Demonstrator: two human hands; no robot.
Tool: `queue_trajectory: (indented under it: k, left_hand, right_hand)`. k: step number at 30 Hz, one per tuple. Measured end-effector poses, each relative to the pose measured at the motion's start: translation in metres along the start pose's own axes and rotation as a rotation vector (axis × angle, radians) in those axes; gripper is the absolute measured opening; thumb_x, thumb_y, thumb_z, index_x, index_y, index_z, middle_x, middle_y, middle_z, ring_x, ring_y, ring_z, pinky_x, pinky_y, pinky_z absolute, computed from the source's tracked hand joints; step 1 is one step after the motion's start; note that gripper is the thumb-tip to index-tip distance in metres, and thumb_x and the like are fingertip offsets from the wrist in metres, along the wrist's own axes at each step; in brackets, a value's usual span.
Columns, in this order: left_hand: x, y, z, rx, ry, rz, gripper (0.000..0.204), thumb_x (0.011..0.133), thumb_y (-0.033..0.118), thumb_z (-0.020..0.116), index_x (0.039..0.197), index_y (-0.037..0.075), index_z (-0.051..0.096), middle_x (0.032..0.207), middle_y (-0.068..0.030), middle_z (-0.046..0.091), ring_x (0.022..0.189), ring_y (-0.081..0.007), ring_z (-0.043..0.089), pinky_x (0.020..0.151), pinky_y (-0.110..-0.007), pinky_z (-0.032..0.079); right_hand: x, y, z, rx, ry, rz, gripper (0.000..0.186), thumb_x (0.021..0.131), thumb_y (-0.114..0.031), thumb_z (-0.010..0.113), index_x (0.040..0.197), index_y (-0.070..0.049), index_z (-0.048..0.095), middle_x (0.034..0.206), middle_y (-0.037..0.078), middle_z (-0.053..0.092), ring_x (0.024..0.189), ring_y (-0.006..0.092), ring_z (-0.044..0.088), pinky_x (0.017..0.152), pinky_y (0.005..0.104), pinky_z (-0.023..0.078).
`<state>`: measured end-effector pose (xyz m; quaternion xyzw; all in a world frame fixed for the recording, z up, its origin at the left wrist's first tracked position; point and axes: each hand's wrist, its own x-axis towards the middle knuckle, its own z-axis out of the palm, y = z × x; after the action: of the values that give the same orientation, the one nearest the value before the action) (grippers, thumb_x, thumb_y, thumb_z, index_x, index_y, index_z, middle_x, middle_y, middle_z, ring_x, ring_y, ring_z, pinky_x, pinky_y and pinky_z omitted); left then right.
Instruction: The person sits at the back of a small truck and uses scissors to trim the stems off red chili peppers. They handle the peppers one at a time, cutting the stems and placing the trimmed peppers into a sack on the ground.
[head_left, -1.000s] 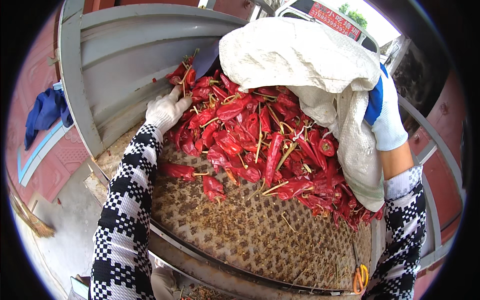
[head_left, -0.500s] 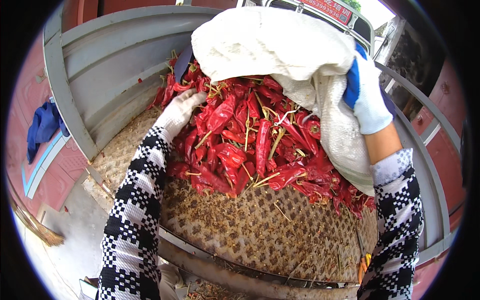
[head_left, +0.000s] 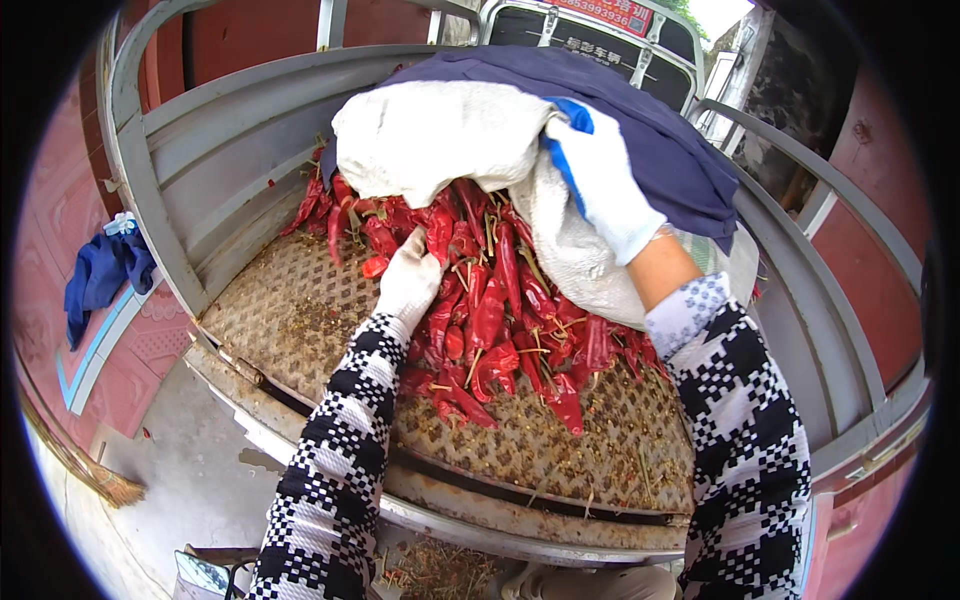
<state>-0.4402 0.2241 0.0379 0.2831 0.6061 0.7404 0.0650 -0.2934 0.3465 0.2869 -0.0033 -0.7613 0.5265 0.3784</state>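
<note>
A heap of red chili peppers (head_left: 487, 320), with pale stems, lies on the rusty patterned metal bed (head_left: 290, 290) of a vehicle. My left hand (head_left: 410, 280), in a white glove, is at the heap's near left side, its fingers closed around a chili pepper (head_left: 440, 233); the fingertips are partly hidden among the peppers. Higher up, my right hand (head_left: 603, 180), in a white and blue glove, grips the edge of a white woven sack (head_left: 435, 135). The sack covers the far part of the heap and hangs down its right side. A dark blue cloth (head_left: 640, 140) lies over the sack.
Grey metal side walls (head_left: 225, 150) enclose the bed left and right. A rusty edge (head_left: 540, 520) runs along its near end. Blue clothing (head_left: 105, 275) hangs outside at the left, with a broom (head_left: 115, 487) below. Plant scraps (head_left: 440, 570) lie on the ground.
My right hand has moved left and lower in view with the sack edge, and the dark blue cloth behind shows more. My left hand has shifted right and nearer along the pepper heap.
</note>
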Motion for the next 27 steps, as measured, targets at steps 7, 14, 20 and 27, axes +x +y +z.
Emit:
queue_trajectory:
  k: [7,14,20,27]
  left_hand:
    - [-0.048,0.032,0.052,0.560,0.174,-0.144,0.062,0.084,0.049,0.054,0.127,0.004,0.055,0.109,-0.0241,0.066,0.103,-0.0388,0.064,0.090,-0.042,0.050]
    - [-0.077,0.085,0.105,1.046,0.184,-0.203,0.051,0.080,0.027,0.057,0.125,0.003,0.051,0.084,-0.0097,0.061,0.080,-0.0241,0.062,0.078,-0.041,0.053]
    - [-0.094,0.051,0.142,1.196,0.188,-0.142,0.065,0.086,0.040,0.053,0.135,-0.001,0.041,0.109,-0.0179,0.065,0.108,-0.0318,0.059,0.085,-0.040,0.049]
    - [-0.104,0.065,0.152,1.316,-0.179,-0.256,0.055,0.089,0.046,0.051,0.130,0.010,0.051,0.125,-0.0107,0.059,0.119,-0.0240,0.053,0.085,-0.041,0.047]
  right_hand:
    - [-0.014,0.018,0.001,-0.253,-0.149,-0.015,0.027,0.080,-0.015,0.063,0.101,0.001,0.068,0.088,0.014,0.070,0.076,0.0235,0.065,0.071,0.0324,0.051]
    - [-0.016,-0.002,0.001,-0.691,-0.290,-0.116,0.037,0.082,-0.037,0.058,0.107,-0.011,0.068,0.106,0.014,0.068,0.102,0.0341,0.063,0.090,0.0440,0.045]
    - [-0.035,-0.018,0.046,-0.609,0.064,-0.335,0.035,0.083,-0.028,0.063,0.108,-0.004,0.068,0.101,0.018,0.070,0.094,0.0357,0.066,0.085,0.0388,0.052]
    - [-0.066,0.006,0.079,-1.198,-0.689,0.004,0.058,0.082,-0.046,0.057,0.133,-0.017,0.055,0.133,0.014,0.056,0.127,0.0306,0.049,0.109,0.0519,0.026]
